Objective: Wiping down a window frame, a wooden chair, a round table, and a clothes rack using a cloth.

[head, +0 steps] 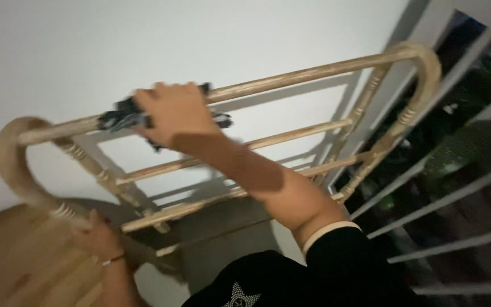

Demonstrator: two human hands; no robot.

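A rattan chair back (313,73) with several horizontal rungs stands against a white wall. My right hand (174,113) presses a dark patterned cloth (121,118) onto its top rail, fingers curled over the rail. My left hand (99,236) grips the curved left armrest (15,170) near its lower binding, low at the left. The chair's wooden seat (24,256) shows at the bottom left.
White metal window bars (456,193) run along the right side with dark foliage behind them. The white wall (143,40) is directly behind the chair. A grey patch of floor or skirting (223,239) lies below the rungs.
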